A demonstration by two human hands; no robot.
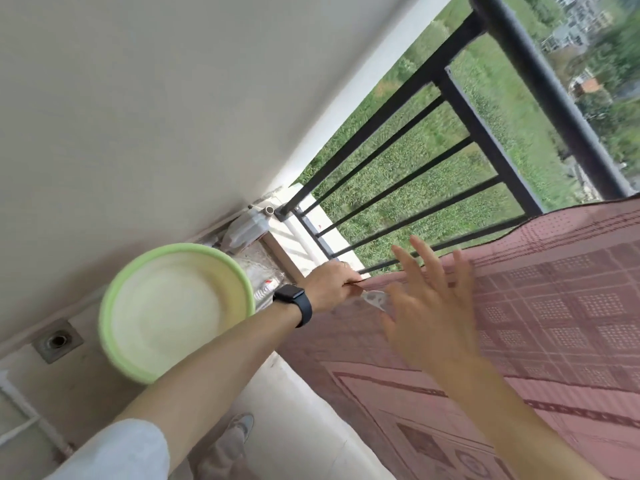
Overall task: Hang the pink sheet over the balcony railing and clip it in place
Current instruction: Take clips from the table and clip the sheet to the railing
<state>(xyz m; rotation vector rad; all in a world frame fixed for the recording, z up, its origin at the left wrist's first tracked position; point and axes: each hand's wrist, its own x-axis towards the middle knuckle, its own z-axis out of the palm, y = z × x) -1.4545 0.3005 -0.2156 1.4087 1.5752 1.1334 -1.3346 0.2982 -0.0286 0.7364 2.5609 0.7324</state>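
Left hand (332, 284) fingers curled, gripping the pink sheet (554, 306) at its edge; black watch (292, 303) on that wrist. Right hand (429, 306) fingers spread, holding nothing, over the sheet; contact unclear. Sheet hangs over the black railing (540, 81). Blurred green basin (176, 310) left of the arms.

1. Black railing bars (487, 136) block the way just beyond the spread fingertips of the right hand (429, 317), leaving only narrow gaps.
2. The pink sheet (554, 306) fills the room beneath those fingers.
3. A green basin (166, 306) crowds the wrist side of the left hand (330, 284).
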